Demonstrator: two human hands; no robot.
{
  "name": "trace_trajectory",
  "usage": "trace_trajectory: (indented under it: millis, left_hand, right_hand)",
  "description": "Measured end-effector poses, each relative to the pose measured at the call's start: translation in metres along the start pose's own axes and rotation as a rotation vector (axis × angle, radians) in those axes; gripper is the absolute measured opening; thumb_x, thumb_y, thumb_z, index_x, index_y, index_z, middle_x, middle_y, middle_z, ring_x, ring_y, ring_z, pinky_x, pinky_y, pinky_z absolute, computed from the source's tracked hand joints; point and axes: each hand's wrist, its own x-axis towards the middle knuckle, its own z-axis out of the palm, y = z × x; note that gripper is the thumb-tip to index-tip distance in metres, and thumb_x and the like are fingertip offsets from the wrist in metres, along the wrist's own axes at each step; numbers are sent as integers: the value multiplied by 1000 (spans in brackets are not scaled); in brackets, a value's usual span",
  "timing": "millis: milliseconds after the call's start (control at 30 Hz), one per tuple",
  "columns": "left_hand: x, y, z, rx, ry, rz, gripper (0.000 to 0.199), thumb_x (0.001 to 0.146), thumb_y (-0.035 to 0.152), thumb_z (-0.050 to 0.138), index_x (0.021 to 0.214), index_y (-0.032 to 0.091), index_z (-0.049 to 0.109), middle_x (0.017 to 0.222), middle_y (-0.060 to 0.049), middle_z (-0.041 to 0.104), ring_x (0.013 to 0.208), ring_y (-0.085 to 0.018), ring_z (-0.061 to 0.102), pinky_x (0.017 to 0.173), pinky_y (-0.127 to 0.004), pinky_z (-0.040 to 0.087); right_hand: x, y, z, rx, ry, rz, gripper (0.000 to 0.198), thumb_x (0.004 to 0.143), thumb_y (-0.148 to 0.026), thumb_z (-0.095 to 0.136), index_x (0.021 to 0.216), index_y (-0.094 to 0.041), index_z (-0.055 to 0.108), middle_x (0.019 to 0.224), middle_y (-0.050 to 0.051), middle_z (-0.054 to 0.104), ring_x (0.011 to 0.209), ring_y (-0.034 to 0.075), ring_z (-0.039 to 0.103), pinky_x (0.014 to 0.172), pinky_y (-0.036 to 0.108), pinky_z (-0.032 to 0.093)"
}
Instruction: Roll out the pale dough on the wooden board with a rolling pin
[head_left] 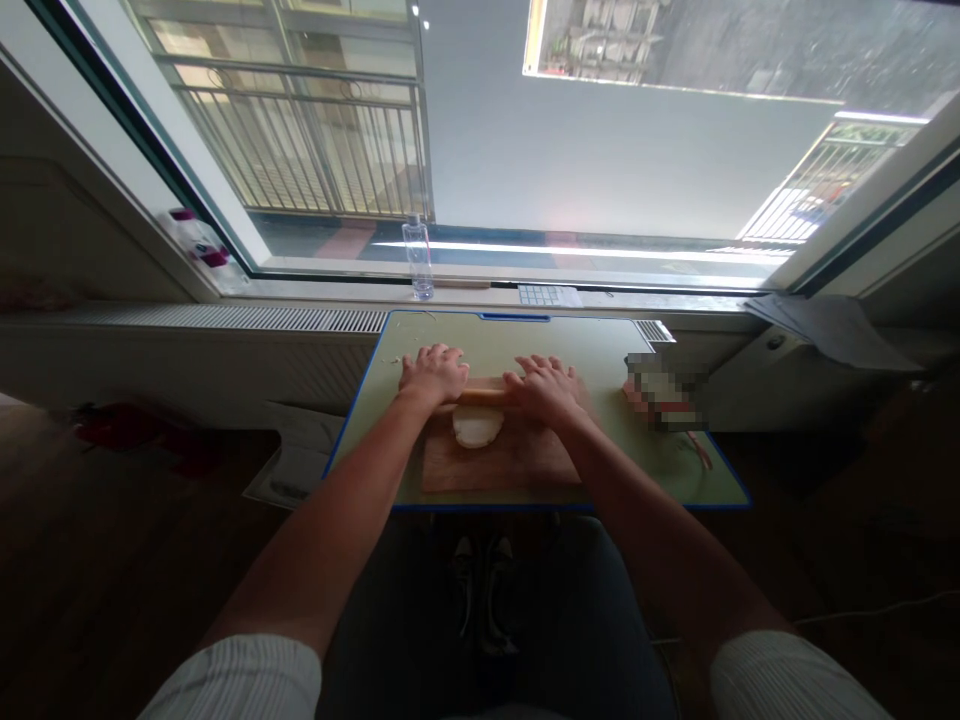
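Note:
A wooden rolling pin (486, 397) lies crosswise over a wooden board (499, 470). My left hand (435, 376) is on the pin's left end, its palm down and its fingers reaching over the far side. On the right end sits my right hand (550, 388) in the same way. Both hands cover the pin's ends, so only its middle shows. Just on my side of the pin, a flat, pale piece of dough (477, 427) rests on the board, and its far edge meets the pin.
Under the board is a pale green table (637, 480) with a blue edge. A blurred-out item (664, 392) lies at its right. On the windowsill stand a clear bottle (418, 260) and a white keyboard-like object (550, 296). Papers (832, 335) lie at the right.

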Motion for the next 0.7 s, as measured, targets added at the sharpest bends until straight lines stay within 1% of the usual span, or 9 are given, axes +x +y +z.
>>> trace_trajectory:
  millis: [100, 167, 333, 433, 567, 633, 700]
  left_hand:
    - [11, 1, -1, -7, -15, -14, 54, 106, 49, 37, 150, 32, 64, 166, -10, 55, 149, -34, 52, 125, -62, 38]
    - [14, 1, -1, -6, -2, -10, 53, 107, 48, 37, 148, 32, 65, 164, -11, 57, 147, -34, 53, 125, -62, 39]
    - [3, 1, 1, -4, 59, 23, 50, 107, 48, 39, 146, 32, 67, 163, -9, 58, 147, -32, 53, 126, -59, 38]
    - [-12, 1, 2, -18, 80, 15, 50, 107, 48, 40, 146, 33, 67, 163, -8, 59, 147, -32, 53, 126, -58, 37]
    - [-42, 4, 4, -25, 123, 6, 49, 107, 46, 42, 145, 32, 69, 160, -8, 62, 145, -32, 54, 125, -57, 38]
    - [-60, 5, 7, -25, 166, 2, 48, 108, 47, 40, 142, 33, 71, 158, -8, 64, 144, -33, 55, 124, -58, 39]
    - [-79, 6, 13, -28, 215, -9, 48, 109, 48, 39, 141, 35, 73, 159, -7, 64, 145, -32, 55, 125, -59, 37]
  right_hand:
    - [13, 2, 1, 34, -46, 20, 61, 109, -59, 38, 165, -38, 52, 174, 4, 47, 155, 33, 39, 126, 59, 33]
    - [15, 2, 2, 63, -52, 30, 62, 108, -60, 39, 163, -36, 54, 173, 4, 48, 154, 33, 41, 127, 59, 33]
    - [-1, 1, 6, 33, 11, 12, 59, 110, -55, 37, 161, -34, 58, 169, 5, 54, 152, 32, 43, 127, 58, 32]
    - [-18, -2, 3, 6, 51, -6, 57, 111, -51, 36, 158, -30, 61, 164, 8, 59, 150, 34, 46, 125, 57, 33]
    - [-44, -6, 0, -23, 139, -45, 52, 112, -47, 37, 149, -28, 68, 156, 10, 66, 146, 36, 50, 124, 59, 32]
    - [-58, -6, 1, -20, 183, -62, 51, 114, -47, 37, 145, -27, 71, 155, 10, 67, 145, 36, 51, 126, 60, 29]
    - [-70, -5, 5, 5, 197, -74, 52, 115, -50, 36, 147, -26, 70, 160, 10, 63, 149, 35, 47, 128, 60, 26]
